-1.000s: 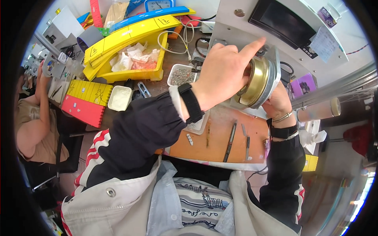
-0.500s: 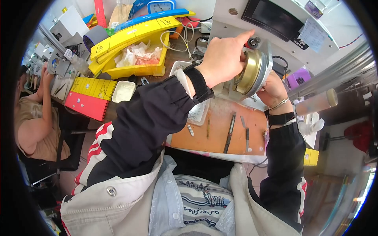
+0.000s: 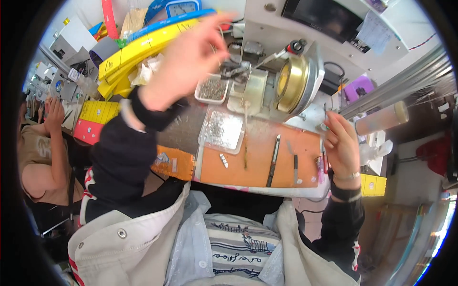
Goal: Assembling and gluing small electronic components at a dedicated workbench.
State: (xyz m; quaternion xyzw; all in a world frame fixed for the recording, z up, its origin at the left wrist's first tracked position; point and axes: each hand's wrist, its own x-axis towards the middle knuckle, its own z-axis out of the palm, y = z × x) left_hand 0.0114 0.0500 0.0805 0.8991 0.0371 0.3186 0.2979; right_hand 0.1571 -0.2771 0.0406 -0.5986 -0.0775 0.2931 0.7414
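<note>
— Where are the hands?

— The left hand point(image 3: 183, 62) is raised in the air above the bench point(image 3: 191, 126), over the yellow bins point(image 3: 138, 50) at the back left. It is blurred, fingers loosely spread and touching nothing, as far as I can tell. The right hand point(image 3: 341, 148) rests at the right edge of the orange mat point(image 3: 257, 159), fingers curled with their tips by the mat's upper right corner; it may pinch something small there, but the view is too poor to say.

— And the machine?

— The brass-coloured round drum point(image 3: 291, 83) sits on its white housing point(image 3: 255, 90) at the back of the bench, just behind the mat, between the two hands and touched by neither.

— What lies on the mat?

— A clear tray of small metal parts point(image 3: 223, 129) at its upper left corner, a dark slim tool point(image 3: 273, 162) lying lengthwise in the middle, and a shorter metal tool point(image 3: 296, 169) just right of it. A second small tray of parts point(image 3: 212, 89) stands behind, left of the machine.

— Anyone else?

— A person in a tan shirt point(image 3: 36, 157) sits at the far left, well apart.
</note>
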